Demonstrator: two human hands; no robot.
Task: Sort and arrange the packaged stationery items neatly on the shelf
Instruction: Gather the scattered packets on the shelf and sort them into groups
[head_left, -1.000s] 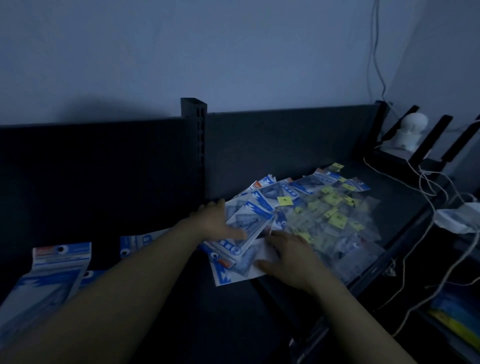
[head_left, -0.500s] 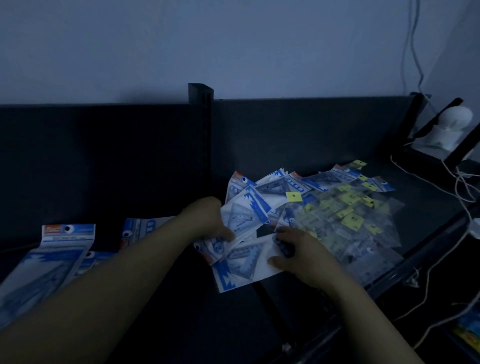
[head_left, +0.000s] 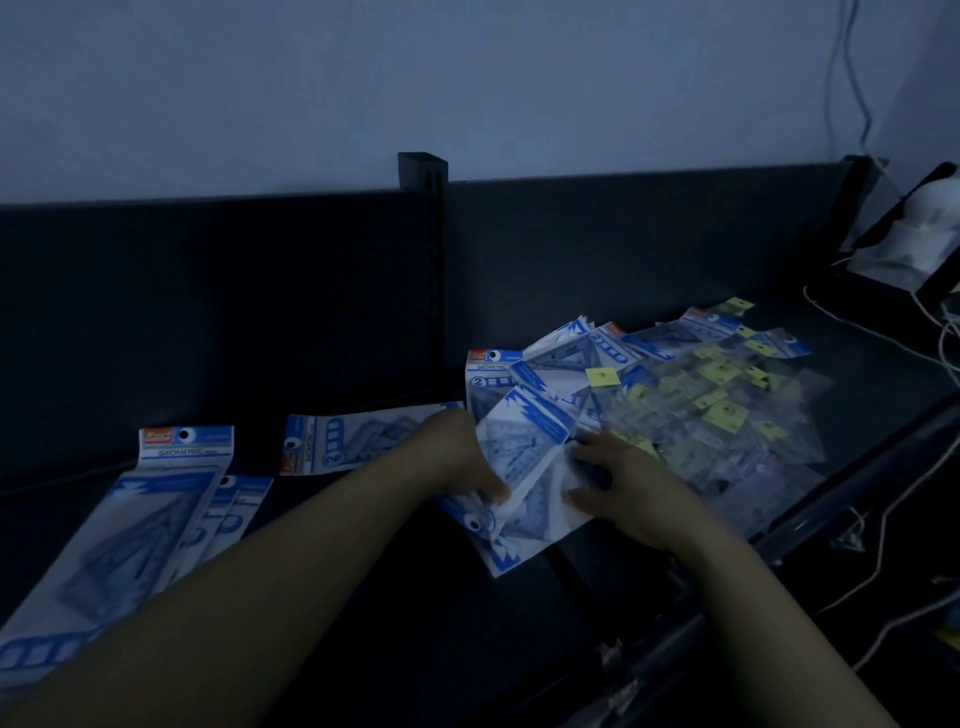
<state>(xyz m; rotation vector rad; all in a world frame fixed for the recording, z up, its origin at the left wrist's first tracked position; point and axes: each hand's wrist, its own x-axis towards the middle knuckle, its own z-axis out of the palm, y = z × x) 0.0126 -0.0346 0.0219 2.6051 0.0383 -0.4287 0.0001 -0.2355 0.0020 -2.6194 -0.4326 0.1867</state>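
My left hand fingers pinch a blue geometry packet; right hand fingers lie spread, pressing the pile on the shelf.

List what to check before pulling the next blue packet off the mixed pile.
1. Grip of left hand on top blue packet: ok, thumb lies over it.
2. Only one packet in that grip: cannot tell, several overlap.
3. Support from right hand on mixed pile: ok, fingers rest on it.
4. Free spot near sorted blue packets: ok, bare shelf shows beside them.
5. Split of clear yellow-tagged packets from blue ones: not ok, they overlap.
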